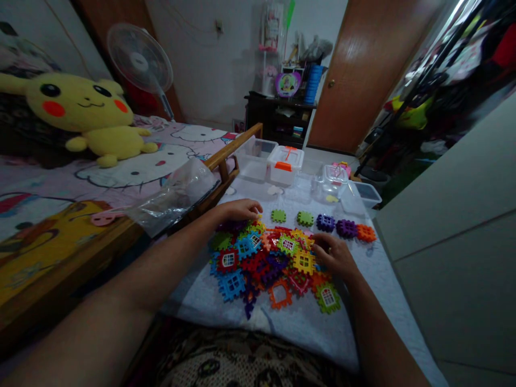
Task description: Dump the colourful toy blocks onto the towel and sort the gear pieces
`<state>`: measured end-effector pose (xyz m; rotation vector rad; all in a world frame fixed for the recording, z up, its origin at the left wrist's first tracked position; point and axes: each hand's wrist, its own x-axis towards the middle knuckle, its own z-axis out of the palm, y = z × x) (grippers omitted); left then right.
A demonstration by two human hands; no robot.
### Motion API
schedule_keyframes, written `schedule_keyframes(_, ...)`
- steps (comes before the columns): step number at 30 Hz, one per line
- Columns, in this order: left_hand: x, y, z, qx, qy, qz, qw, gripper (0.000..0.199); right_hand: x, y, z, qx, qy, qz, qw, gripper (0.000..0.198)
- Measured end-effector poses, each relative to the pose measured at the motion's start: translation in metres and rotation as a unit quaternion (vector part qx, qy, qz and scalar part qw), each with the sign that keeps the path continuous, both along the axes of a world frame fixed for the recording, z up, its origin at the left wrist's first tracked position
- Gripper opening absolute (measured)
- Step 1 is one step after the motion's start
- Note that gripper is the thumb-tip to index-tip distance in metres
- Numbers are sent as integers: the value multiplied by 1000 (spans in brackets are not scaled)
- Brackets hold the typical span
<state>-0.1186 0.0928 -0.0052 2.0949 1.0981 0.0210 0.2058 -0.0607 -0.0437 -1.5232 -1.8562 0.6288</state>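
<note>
A heap of interlocking plastic building tiles [258, 263] in several colours lies on the cloth-covered surface in front of me. At its far left edge is my left hand [242, 208], with the fingers bent down and closed beside a small yellow piece; what they hold, if anything, is hidden. My right hand [335, 255] rests over the heap's right side, thumb and fingers apart, near a yellow window tile [304, 262]. Beyond the heap stands a row: a green tile [278, 215], another green tile [305, 218], blue-purple tiles [325, 222], purple tiles [346, 228] and orange tiles [366, 233].
Behind the row are a clear box with an orange-handled lid [285, 164], an open clear bin [253, 161] and other clear containers [334, 180]. A wooden bed rail [229, 153] and a plastic bag [173, 196] border the left; a pale panel [455, 215] borders the right.
</note>
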Motion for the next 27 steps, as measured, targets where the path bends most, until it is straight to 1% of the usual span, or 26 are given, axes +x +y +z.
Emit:
schedule_keyframes(2,2,0,3,45,5,5,999,38,0,0,0,-3,0,0,1000,31)
schedule_keyframes(4,2,-3,7,99,6,27,995,33,0,1,0,-5,2,0,1000,30)
schedule_keyframes(6,0,-9,12,133,-8,48,990,31,0,1,0,-3,6,-1,1000,31)
schedule_keyframes(8,-3,-19,17,166,-29,53,984,29,0,1,0,-2,9,-3,1000,31)
schedule_keyframes(12,-3,-52,18,262,-68,34,962,29,-1,0,1,0,11,-3,1000,32)
schedule_keyframes(15,0,-80,13,316,-89,-16,944,29,-1,-1,1,-2,8,-1,1000,33)
schedule_keyframes(17,1,-96,10,315,-108,-67,941,26,-2,-1,1,-5,8,-3,1000,32)
schedule_keyframes(19,-3,-106,8,293,-127,-89,943,23,-2,-1,2,-3,11,-4,1000,31)
schedule_keyframes(20,-7,-109,9,280,-133,-82,947,23,-2,-1,2,-2,12,-4,1000,31)
schedule_keyframes(22,-19,-111,12,257,-135,-48,956,26,-2,-1,2,-1,13,-2,1000,31)
schedule_keyframes(24,-36,-110,15,238,-116,-19,964,30,-2,-1,2,-4,12,-2,1000,31)
schedule_keyframes(25,-45,-108,17,229,-100,-14,968,33,-2,-1,2,-6,11,-2,1000,31)
schedule_keyframes(27,-62,-106,18,219,-62,-25,974,39,-3,-1,2,-8,9,-3,1000,31)
